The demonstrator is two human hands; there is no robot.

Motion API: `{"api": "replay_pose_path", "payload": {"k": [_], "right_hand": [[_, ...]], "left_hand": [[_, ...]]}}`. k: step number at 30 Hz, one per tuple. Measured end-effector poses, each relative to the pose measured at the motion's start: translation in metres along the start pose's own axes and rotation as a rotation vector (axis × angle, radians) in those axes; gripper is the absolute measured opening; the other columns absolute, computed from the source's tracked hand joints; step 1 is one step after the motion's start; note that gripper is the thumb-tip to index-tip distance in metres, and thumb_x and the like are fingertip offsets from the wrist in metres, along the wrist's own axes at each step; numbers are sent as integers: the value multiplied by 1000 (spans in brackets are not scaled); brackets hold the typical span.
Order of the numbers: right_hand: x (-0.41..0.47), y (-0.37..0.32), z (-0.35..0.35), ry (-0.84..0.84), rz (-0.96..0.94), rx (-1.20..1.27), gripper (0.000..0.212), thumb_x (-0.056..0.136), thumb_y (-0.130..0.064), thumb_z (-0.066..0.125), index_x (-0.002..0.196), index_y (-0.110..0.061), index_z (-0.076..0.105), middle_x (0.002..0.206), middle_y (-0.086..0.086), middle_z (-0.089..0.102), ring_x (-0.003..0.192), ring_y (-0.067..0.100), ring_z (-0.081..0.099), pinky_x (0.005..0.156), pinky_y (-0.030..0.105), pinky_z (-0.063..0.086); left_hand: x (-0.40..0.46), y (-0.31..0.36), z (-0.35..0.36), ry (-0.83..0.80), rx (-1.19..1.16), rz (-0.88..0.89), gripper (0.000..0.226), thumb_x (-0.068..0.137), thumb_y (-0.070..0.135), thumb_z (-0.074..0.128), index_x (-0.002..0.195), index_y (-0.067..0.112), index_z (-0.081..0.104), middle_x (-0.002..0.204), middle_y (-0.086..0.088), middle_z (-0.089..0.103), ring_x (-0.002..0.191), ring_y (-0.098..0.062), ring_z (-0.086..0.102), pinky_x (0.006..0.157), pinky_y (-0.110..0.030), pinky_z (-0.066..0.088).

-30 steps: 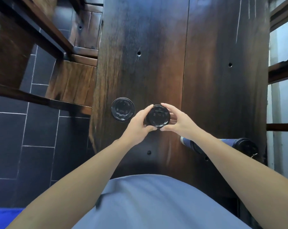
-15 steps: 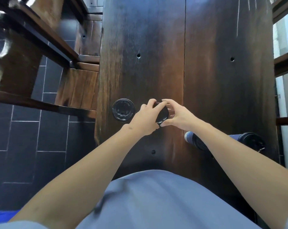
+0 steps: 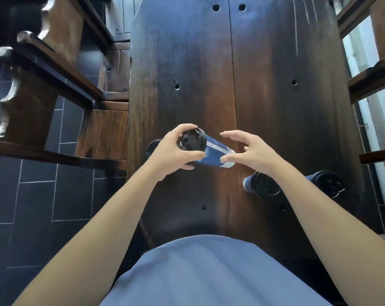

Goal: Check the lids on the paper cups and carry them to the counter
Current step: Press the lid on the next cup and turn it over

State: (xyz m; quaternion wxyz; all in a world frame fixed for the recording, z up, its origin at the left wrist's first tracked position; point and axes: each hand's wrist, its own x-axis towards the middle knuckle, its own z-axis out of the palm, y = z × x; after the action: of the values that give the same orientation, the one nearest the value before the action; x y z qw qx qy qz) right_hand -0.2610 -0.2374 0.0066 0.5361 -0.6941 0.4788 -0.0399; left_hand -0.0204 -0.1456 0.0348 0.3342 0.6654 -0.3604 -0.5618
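Observation:
My left hand [image 3: 171,155] grips a blue paper cup [image 3: 215,152] by its black lid [image 3: 192,141]. The cup is off the dark wooden table [image 3: 264,89] and lies tipped sideways, lid end to the left. My right hand [image 3: 251,153] hovers at the cup's bottom end with fingers spread, its thumb at the base. A second lidded cup [image 3: 262,187] stands under my right wrist. A third lidded cup [image 3: 327,183] stands further right, partly hidden by my forearm. Behind my left hand another black lid [image 3: 152,146] shows near the table's left edge.
Dark wooden chairs [image 3: 43,69] stand close along the table's left side over a dark tiled floor [image 3: 32,206]. More chair rails [image 3: 372,78] line the right side. My light blue shirt [image 3: 209,272] fills the bottom of the view.
My left hand has lifted the cup off the table and tipped it on its side. My right hand has left the lid and moved right to the cup's base.

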Motion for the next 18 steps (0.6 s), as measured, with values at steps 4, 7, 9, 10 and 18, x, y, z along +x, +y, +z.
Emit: {"api": "replay_pose_path", "payload": {"k": [4, 7, 9, 10, 18], "right_hand": [[-26, -9, -8, 20, -28, 149, 58, 86, -31, 84, 136, -43, 57, 143, -22, 53, 138, 6, 45, 89, 17, 52], [-45, -19, -12, 33, -66, 222, 64, 85, -28, 84, 141, -39, 55, 139, -13, 58, 135, 13, 52, 85, 22, 61], [-55, -26, -12, 24, -81, 304, 67, 80, -30, 84, 140, -39, 55, 131, -15, 61, 131, 12, 55, 82, 25, 62], [-60, -30, -13, 17, -87, 340, 67, 77, -31, 84, 138, -39, 57, 127, -17, 62, 131, 10, 56, 81, 26, 63], [-90, -45, -12, 31, -157, 333, 67, 77, -18, 89, 136, -33, 60, 130, -6, 63, 131, 21, 58, 88, 43, 64]], "left_hand": [[-29, -1, -10, 6, -356, -64, 63, 73, 18, 93, 126, 42, 69, 131, -15, 59, 116, -34, 72, 77, -54, 68], [-47, -4, -15, -41, -489, -30, 68, 71, 20, 94, 131, 40, 68, 135, -15, 59, 118, -34, 74, 81, -57, 66], [-57, -7, -16, -79, -547, 7, 70, 73, 16, 93, 134, 39, 67, 138, -15, 57, 118, -32, 74, 82, -59, 65], [-62, -8, -16, -92, -555, 20, 71, 73, 15, 92, 135, 39, 66, 139, -15, 56, 120, -32, 74, 82, -60, 65], [-96, -5, -25, -64, -332, 201, 69, 76, 28, 89, 137, 44, 63, 139, 14, 64, 127, -20, 65, 90, -38, 64]]}}
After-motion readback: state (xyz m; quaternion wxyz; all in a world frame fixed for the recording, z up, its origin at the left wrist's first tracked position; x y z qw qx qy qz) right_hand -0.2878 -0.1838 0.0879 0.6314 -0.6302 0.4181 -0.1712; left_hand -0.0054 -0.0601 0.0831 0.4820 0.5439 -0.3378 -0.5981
